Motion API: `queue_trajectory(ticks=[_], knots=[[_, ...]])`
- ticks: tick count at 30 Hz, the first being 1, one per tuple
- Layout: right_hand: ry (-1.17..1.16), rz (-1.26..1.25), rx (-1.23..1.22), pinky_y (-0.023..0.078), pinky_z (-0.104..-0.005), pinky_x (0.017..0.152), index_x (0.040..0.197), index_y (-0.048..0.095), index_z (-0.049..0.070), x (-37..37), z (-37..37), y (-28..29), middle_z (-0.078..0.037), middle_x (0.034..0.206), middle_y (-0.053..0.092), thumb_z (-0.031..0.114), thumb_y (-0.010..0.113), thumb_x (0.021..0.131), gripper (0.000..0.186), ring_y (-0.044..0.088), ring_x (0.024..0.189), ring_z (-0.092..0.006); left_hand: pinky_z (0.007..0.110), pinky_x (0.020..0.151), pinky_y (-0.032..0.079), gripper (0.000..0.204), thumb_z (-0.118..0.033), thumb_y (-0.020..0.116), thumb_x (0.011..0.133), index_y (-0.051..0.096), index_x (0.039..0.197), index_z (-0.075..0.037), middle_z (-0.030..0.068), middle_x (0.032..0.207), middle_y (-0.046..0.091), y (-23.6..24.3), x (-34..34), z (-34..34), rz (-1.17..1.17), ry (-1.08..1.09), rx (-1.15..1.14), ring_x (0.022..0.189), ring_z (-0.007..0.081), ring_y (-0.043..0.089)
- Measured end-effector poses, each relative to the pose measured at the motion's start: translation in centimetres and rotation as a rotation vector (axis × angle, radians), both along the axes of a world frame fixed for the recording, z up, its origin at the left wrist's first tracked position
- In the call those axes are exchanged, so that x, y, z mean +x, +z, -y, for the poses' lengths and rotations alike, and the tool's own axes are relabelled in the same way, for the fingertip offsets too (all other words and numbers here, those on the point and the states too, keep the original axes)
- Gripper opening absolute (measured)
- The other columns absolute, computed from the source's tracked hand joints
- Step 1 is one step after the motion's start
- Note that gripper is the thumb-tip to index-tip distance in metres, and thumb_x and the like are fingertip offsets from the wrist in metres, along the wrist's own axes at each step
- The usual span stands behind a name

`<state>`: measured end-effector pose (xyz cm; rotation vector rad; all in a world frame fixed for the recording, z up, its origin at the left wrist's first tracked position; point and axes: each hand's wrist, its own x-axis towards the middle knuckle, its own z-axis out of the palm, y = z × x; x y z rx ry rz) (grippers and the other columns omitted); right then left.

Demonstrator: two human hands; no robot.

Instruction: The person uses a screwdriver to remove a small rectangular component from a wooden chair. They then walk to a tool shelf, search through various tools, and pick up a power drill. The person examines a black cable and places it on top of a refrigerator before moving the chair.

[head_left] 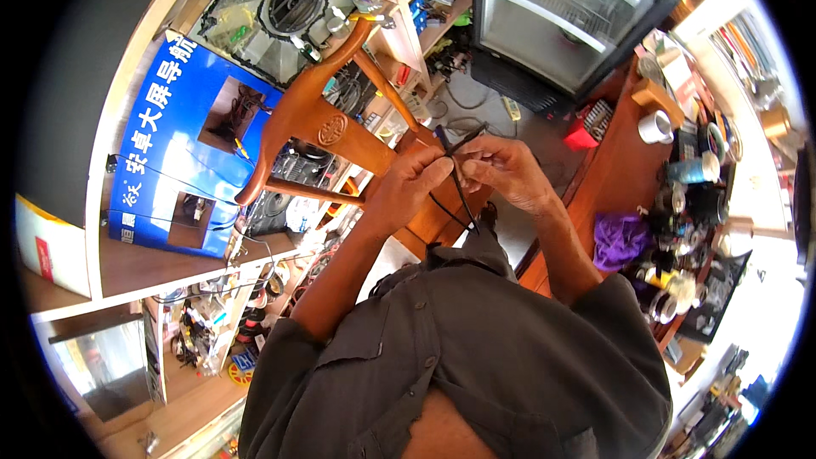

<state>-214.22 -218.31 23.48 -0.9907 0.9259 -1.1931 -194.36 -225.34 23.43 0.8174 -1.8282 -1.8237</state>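
A thin black cable (459, 189) runs between my two hands, and a length of it hangs down below them. My left hand (410, 183) pinches it between thumb and fingers. Close beside it, my right hand (512, 172) has thumb and fingertips pressed together on the cable's upper part, near a dark end (469, 138). Exactly what sits between the right fingertips is hidden. Both hands are over the seat of a wooden chair (414, 236), whose carved back (327, 132) stands to the left.
On the left, a blue printed panel (161, 153) stands on shelving packed with wires and parts. A glass-door fridge (544, 25) is at the far side. To the right, a reddish-brown counter (595, 178) carries a white cup (655, 127), purple cloth (620, 240) and cans; a red box (588, 126) is beside it.
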Motion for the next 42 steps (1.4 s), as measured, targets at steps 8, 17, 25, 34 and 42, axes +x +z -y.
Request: queue_trajectory(ticks=[8, 17, 25, 34, 42], knots=[[-0.324, -0.328, -0.352, 0.048, -0.0311, 0.092, 0.13, 0.054, -0.002, -10.9, 4.2, 4.2, -0.01, 0.127, 0.057, 0.021, 0.07, 0.091, 0.049, 0.056, 0.109, -0.0165, 0.048, 0.095, 0.047, 0.029, -0.024, 0.042, 0.098, 0.047, 0.077, -0.006, 0.0067, 0.076, 0.051, 3.6, -6.8, 4.8, -0.501, -0.11, 0.617, 0.079, 0.0231, 0.057], [0.159, -0.555, -0.388, 0.048, -0.0331, 0.094, 0.122, 0.061, -0.004, -10.1, 5.8, 10.8, -0.011, 0.115, 0.066, 0.014, 0.077, 0.082, 0.048, 0.061, 0.105, -0.0178, 0.049, 0.088, 0.05, 0.034, -0.032, 0.045, 0.099, 0.05, 0.077, -0.006, 0.0055, 0.073, 0.052, 6.0, -8.3, 5.4, -0.603, -0.486, 0.658, 0.073, 0.0226, 0.059], [0.059, -0.361, -0.294, 0.049, -0.0194, 0.066, 0.117, 0.067, 0.002, -9.2, 6.2, 12.2, -0.002, 0.092, 0.069, 0.004, 0.072, 0.085, 0.032, 0.059, 0.075, -0.0036, 0.044, 0.081, 0.052, 0.037, -0.035, 0.048, 0.099, 0.049, 0.076, -0.007, 0.0056, 0.07, 0.053, 8.3, -8.4, 6.4, -0.487, -0.473, 0.489, 0.07, 0.0228, 0.06], [0.105, -0.329, -0.362, 0.054, -0.0228, 0.069, 0.106, 0.068, 0.0, -17.7, 9.9, 19.2, -0.001, 0.092, 0.067, 0.001, 0.071, 0.087, 0.019, 0.06, 0.08, -0.0053, 0.038, 0.07, 0.052, 0.034, -0.032, 0.051, 0.1, 0.048, 0.079, -0.006, 0.0071, 0.071, 0.053, 14.5, -15.9, 11.0, -0.348, -0.514, 0.327, 0.066, 0.0222, 0.058], [-0.143, -0.843, -0.797, 0.048, -0.024, 0.075, 0.094, 0.069, 0.001, -31.8, 13.5, 32.9, -0.001, 0.085, 0.067, 0.006, 0.078, 0.081, 0.017, 0.059, 0.08, -0.0081, 0.031, 0.073, 0.05, 0.038, -0.037, 0.045, 0.103, 0.058, 0.09, -0.003, 0.0059, 0.081, 0.062, 26.8, -29.6, 18.5, -0.199, -0.356, -0.273, 0.076, 0.0167, 0.065]])
